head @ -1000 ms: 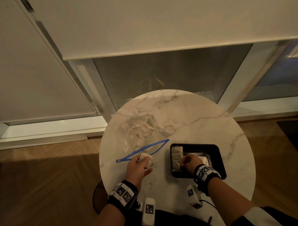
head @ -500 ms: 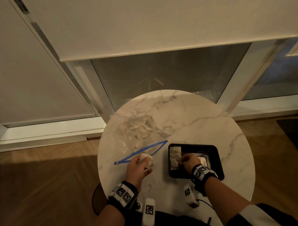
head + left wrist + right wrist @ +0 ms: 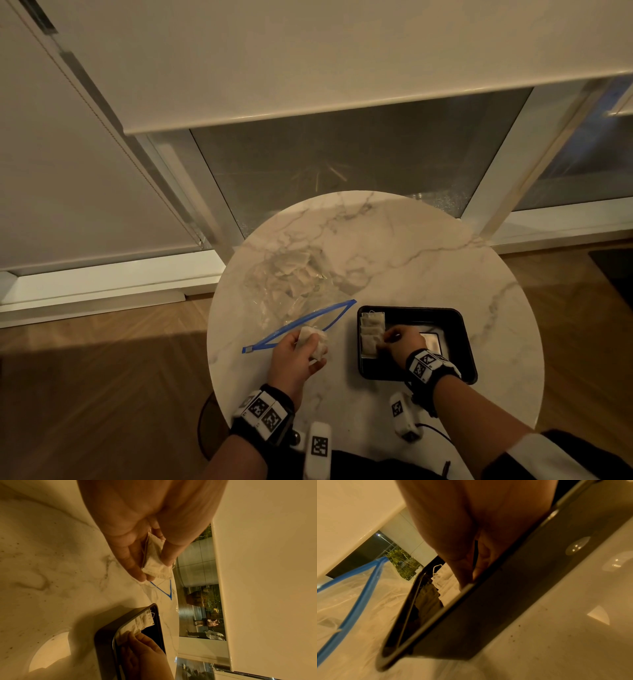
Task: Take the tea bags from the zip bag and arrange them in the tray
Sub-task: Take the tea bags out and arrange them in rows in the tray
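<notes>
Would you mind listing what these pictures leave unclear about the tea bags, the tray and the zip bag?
- Number of tea bags held by the left hand: head view too small; in the left wrist view the fingers cover the white paper bundle.
- Right hand's fingertips inside the black rectangular plastic tray: right wrist view blurred, tray rim in front.
- Count left in the clear blue-zipped zip bag: crumpled, overlapping, too small.

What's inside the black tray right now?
Tea bags overlap in a column along the black tray's left wall; the right hand touches the nearest. Its fingers cover the floor beside them.
</notes>
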A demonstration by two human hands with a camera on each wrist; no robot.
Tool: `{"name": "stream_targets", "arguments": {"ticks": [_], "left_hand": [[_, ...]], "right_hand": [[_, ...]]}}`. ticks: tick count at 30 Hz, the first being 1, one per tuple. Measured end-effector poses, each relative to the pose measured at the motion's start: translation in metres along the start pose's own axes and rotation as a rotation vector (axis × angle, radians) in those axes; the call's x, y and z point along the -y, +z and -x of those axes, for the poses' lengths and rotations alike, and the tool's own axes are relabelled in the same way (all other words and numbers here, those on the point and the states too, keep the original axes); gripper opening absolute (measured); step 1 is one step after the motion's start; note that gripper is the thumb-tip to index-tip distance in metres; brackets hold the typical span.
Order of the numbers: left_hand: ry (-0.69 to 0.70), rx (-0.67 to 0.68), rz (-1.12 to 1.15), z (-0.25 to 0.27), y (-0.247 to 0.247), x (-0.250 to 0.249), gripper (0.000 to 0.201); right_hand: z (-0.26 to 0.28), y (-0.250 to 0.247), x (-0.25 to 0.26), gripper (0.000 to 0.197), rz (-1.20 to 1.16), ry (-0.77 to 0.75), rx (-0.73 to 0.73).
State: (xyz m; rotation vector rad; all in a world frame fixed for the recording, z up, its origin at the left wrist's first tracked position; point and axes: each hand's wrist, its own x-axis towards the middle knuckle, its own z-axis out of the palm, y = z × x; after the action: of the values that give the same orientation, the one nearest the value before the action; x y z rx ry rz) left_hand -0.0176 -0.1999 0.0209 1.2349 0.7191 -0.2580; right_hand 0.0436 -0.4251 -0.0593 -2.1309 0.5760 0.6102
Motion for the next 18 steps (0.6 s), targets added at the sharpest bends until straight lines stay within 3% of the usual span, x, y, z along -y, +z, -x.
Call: {"name": "stream_targets", "arguments": {"ticks": [5, 14, 18], "left_hand": [[-0.005, 0.004, 0.016, -0.002, 0.001, 0.001, 0.015], [-0.071, 0.035, 0.116, -0.001, 0.01, -0.003, 0.017], [-0.046, 0.084, -0.053, 0.005, 0.014, -0.004, 0.012]], "right_hand": [[-0.001, -0.002, 0.0, 0.024, 0.003, 0.013, -0.007], [0.01, -0.008, 0.004, 0.01, -0.092, -0.133, -0.093], [0.037, -0.007, 0.025, 0.008, -0.305, -0.223, 0.101]]}}
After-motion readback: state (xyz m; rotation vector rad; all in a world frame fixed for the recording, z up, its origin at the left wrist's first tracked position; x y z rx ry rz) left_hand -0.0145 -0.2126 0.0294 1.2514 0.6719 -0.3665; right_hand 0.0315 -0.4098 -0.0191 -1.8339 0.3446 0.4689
